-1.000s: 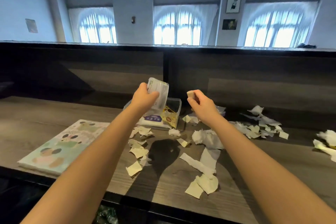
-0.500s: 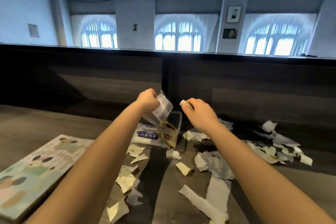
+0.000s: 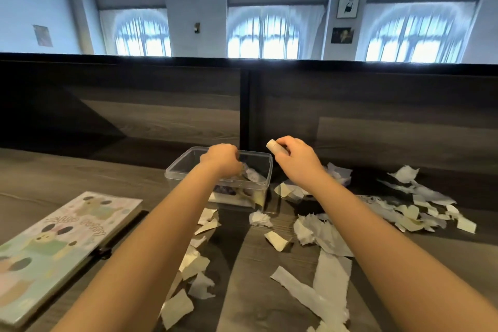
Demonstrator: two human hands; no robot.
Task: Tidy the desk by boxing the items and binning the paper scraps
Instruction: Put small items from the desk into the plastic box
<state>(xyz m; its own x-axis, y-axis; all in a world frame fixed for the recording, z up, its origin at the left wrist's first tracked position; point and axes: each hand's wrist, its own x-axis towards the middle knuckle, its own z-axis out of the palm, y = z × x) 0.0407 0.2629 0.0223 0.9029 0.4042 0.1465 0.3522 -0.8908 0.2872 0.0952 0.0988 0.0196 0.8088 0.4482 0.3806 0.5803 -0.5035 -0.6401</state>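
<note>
Two grips: L (image 3: 222,160) holds packet (image 3: 253,176) in box (image 3: 183,162), R (image 3: 296,159) pinches cylinder (image 3: 271,145).

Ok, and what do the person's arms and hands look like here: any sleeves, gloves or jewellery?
The left forearm and right forearm are bare down to the frame's bottom edge: no sleeves or cuffs show. The left hand and right hand wear no gloves; no watch, bracelet or ring is visible on the parts that show.

One box (image 3: 256,153), one book (image 3: 59,248), one tube (image 3: 271,145), dozens of scraps (image 3: 277,240).
</note>
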